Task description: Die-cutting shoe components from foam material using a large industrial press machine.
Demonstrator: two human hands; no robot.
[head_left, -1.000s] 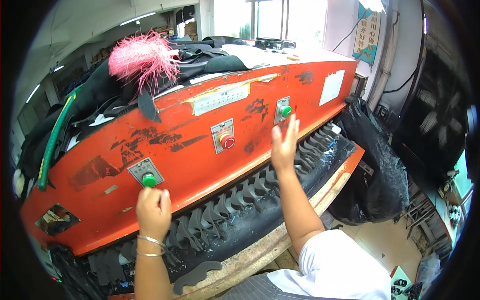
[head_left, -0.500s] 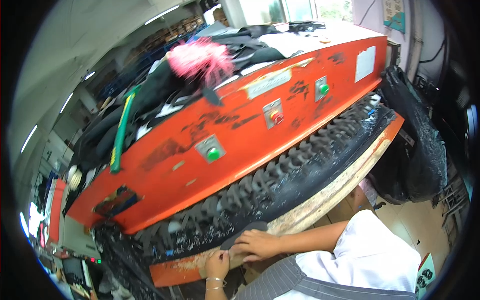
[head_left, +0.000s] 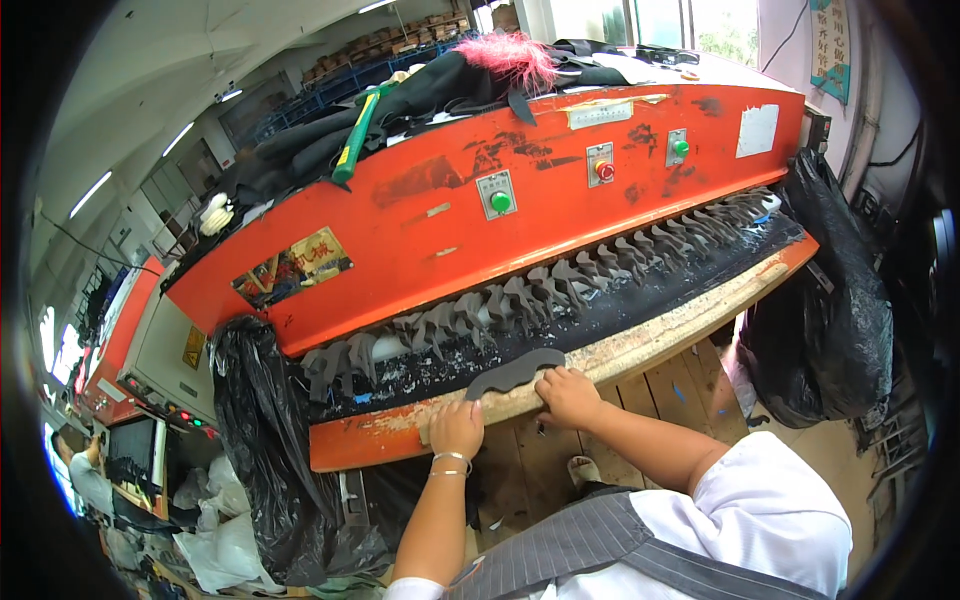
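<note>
A dark grey flat piece with a wavy edge (head_left: 515,372), seemingly foam or fabric, lies along the pale worn front edge (head_left: 640,358) of a red machine. My left hand (head_left: 457,430), with bracelets on its wrist, closes on the piece's left end. At the other end, my right hand (head_left: 568,398) grips it with bent fingers. Just beyond stretches the machine's black bed (head_left: 600,320), flecked with pale and blue scraps. Curled grey strips (head_left: 540,290) hang in a long row along the back of that bed.
On the red front panel (head_left: 400,230) are green buttons (head_left: 500,203) and a red knob (head_left: 604,171). Dark material, a pink fluffy duster (head_left: 508,60) and a green-handled tool (head_left: 357,140) lie on top. Black plastic bags (head_left: 265,430) hang at both ends. Another person (head_left: 85,470) is far left.
My hands have moved apart, from close together to opposite ends of the grey piece, which now shows stretched out between them. The view has turned, with the machine appearing more level.
</note>
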